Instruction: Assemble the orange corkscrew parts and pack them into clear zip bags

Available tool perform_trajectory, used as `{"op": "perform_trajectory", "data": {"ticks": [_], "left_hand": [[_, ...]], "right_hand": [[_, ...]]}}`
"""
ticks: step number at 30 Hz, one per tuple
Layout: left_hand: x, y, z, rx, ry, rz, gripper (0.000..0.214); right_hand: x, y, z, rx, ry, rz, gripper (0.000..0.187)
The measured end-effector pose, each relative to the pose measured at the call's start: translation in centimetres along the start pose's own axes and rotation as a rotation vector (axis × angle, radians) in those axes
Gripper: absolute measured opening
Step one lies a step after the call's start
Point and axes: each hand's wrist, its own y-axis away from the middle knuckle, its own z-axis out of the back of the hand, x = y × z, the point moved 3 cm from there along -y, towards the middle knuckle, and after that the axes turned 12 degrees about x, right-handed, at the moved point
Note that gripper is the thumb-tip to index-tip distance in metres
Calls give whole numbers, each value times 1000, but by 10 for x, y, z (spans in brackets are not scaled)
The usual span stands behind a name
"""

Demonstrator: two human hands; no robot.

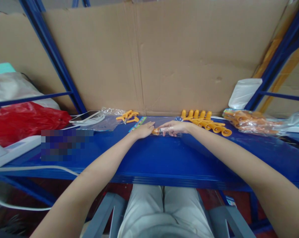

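Near the back edge of the blue metal bench, the right hand is loosely closed on a clear plastic bag, apparently containing an orange plastic part. The left hand's grip cannot be determined. Orange plastic cups remain unbagged.

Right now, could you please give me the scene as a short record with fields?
Surface: blue table
Left hand: flat, beside the orange piece
Right hand: fingers at the clear plastic around that piece; exact grip unclear
Left of hands: orange handles; farther left, red bag
Right of hands: upright orange cups, others lying down; farther right, bagged orange pieces
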Motion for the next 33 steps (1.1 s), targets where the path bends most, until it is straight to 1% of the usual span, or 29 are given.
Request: {"op": "perform_trajectory", "data": {"ticks": [2, 5, 9, 12, 15, 17, 21, 26, 29, 31, 32, 33], "left_hand": [[-2, 1, 0, -26, 2, 15, 60], [-3, 2, 1, -99, 19, 30, 57], [-4, 3, 3, -189, 17, 24, 54], [-5, 3, 3, -213, 4, 2, 55], [-6, 1, 0, -196, 11, -45, 54], [-5, -1, -4, -172, 16, -65, 55], [-3, -4, -9, -119, 13, -41, 57], [-4, -4, -9, -76, 1, -16, 58], [-5, -2, -8, -58, 0, -4, 58], [-7, -1, -8, -47, -4, 4, 57], [-7, 0, -7, -42, -10, 7, 57], [-7, 0, -7, -36, -19, 8, 58]], "right_hand": [[1, 6, -3, -24, 37, 5, 49], [2, 12, -8, -43, 84, 2, 47], [1, 12, -9, 9, 112, 38, 47], [-3, 9, -7, 38, 143, 67, 46], [-4, 7, -6, 41, 165, 90, 44], [-3, 8, -7, 20, 177, 83, 42], [2, 11, -10, -3, 178, 71, 42], [1, 15, -9, -19, 158, 45, 48], [-1, 24, -1, 32, 131, 42, 49], [-2, 34, 9, 47, 154, 44, 49], [-4, 41, 16, 19, 205, 29, 48], [-6, 48, 25, -42, 280, -7, 47]]}}
